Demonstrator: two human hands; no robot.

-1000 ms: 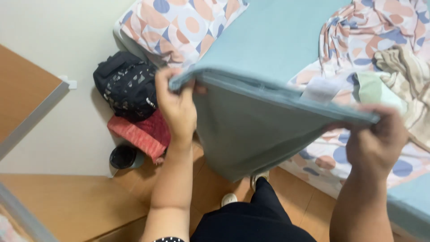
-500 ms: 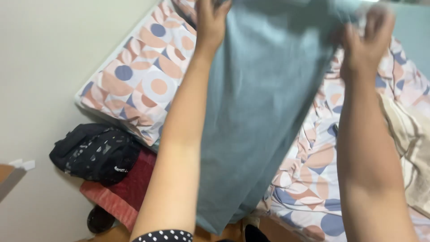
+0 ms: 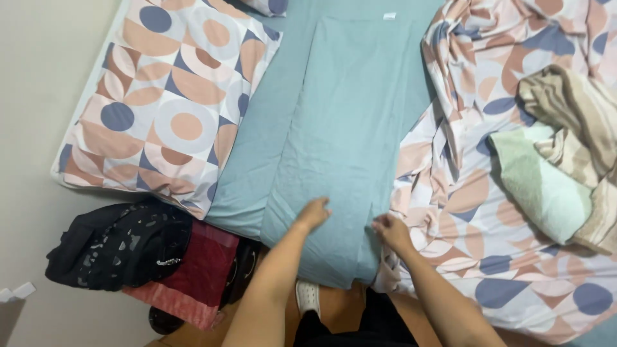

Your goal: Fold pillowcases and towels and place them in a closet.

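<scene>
Here, seen from above, both forearms reach away from the person toward a bed. The left hand (image 3: 313,213) lies palm down, fingers loosely spread and flat on a folded teal sheet (image 3: 340,148), its grip pinching nothing. The right hand (image 3: 387,230) sits just to the right, at the sheet's near right edge, its fingers curled together; its grip seems to pinch the cloth's edge, though the fingertips are partly hidden.

The folded sheet is a long strip running from the near edge of the bed to the far side, lying on a matching teal fitted sheet (image 3: 257,148). Left of it rests a pillow (image 3: 167,103) patterned with peach and blue circles. To the right a duvet (image 3: 488,212) in the same pattern lies rumpled, with a pale green towel (image 3: 543,186) and a beige striped cloth (image 3: 572,115) heaped on it.

On the floor at near left, a black bag (image 3: 116,244) sits on a red cloth (image 3: 199,270).
</scene>
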